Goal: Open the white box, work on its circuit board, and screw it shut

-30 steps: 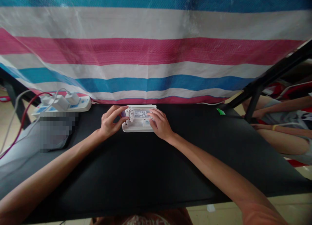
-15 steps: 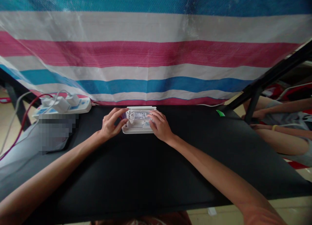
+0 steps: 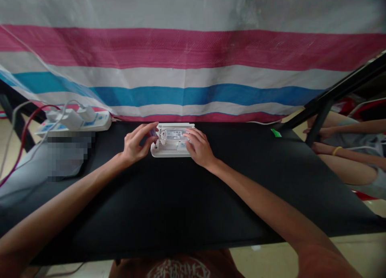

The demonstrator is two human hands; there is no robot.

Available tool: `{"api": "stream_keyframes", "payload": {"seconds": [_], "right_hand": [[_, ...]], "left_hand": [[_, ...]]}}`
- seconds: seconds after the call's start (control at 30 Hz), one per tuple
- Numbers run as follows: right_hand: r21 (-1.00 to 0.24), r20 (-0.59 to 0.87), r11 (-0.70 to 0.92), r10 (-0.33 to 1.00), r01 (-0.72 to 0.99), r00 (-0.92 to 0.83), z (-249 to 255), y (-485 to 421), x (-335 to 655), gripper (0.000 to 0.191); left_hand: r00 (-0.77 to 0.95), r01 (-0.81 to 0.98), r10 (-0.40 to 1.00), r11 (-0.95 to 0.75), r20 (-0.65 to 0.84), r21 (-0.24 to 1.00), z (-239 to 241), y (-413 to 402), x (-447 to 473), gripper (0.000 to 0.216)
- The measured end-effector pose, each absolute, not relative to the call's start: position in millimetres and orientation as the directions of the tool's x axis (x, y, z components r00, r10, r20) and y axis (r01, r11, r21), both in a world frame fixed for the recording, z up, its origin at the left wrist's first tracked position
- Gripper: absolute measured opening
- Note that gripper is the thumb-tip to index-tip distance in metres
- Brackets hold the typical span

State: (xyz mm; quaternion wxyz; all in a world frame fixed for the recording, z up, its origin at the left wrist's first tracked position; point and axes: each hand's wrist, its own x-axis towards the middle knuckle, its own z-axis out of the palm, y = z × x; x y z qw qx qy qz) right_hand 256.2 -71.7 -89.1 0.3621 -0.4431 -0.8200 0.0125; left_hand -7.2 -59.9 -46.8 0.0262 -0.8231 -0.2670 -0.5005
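A small white box-shaped device (image 3: 170,143) with a label and a perforated face lies on the black table (image 3: 181,205) near its far edge. My left hand (image 3: 137,143) is at the device's left end, with the fingers curled and pinched on something small there. My right hand (image 3: 199,147) rests on the device's right part, its fingers pressing down on the top.
A white power strip (image 3: 75,123) with plugged adapters and white and red cables sits at the far left. A blurred dark object (image 3: 68,157) lies below it. A striped tarp (image 3: 193,57) hangs behind. A small green piece (image 3: 275,132) lies far right. Another person's arms (image 3: 346,149) show at right.
The view tilted down slightly, so everything sits a little higher in the frame. Both hands stay on the white device with only small finger shifts.
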Motion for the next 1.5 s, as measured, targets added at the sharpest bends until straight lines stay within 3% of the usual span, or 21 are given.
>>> {"api": "stream_keyframes", "payload": {"seconds": [0.17, 0.37, 0.53, 0.73, 1.0, 1.2, 1.5], "right_hand": [[-0.329, 0.607, 0.62, 0.716, 0.712, -0.344, -90.8, -70.5, 255.9, 0.035], [-0.337, 0.604, 0.617, 0.721, 0.711, -0.339, -89.0, -71.7, 255.5, 0.033], [-0.328, 0.609, 0.619, 0.716, 0.713, -0.342, -88.9, -71.8, 255.8, 0.033], [-0.307, 0.617, 0.62, 0.707, 0.722, -0.345, -90.1, -71.2, 256.1, 0.034], [-0.299, 0.615, 0.617, 0.708, 0.728, -0.347, -89.6, -71.2, 256.0, 0.036], [-0.304, 0.615, 0.621, 0.707, 0.723, -0.349, -89.8, -71.3, 256.0, 0.036], [-0.314, 0.621, 0.624, 0.705, 0.715, -0.343, -90.3, -71.4, 255.6, 0.035]], "left_hand": [[0.326, 0.519, 0.38, -0.837, 0.866, 0.172, -48.0, -61.1, -6.1, 0.057], [0.362, 0.462, 0.478, -0.838, 0.8, 0.292, -41.8, -63.0, -7.6, 0.037], [0.269, 0.52, 0.434, -0.817, 0.86, 0.25, -41.5, -59.5, -6.0, 0.04], [0.299, 0.446, 0.522, -0.816, 0.799, 0.366, -44.6, -60.1, -7.0, 0.034], [0.282, 0.481, 0.421, -0.839, 0.862, 0.252, -44.5, -60.9, -4.6, 0.04], [0.305, 0.418, 0.458, -0.852, 0.835, 0.315, -45.1, -61.8, -5.5, 0.037], [0.284, 0.459, 0.42, -0.849, 0.862, 0.263, -40.8, -61.7, -4.6, 0.034]]}}
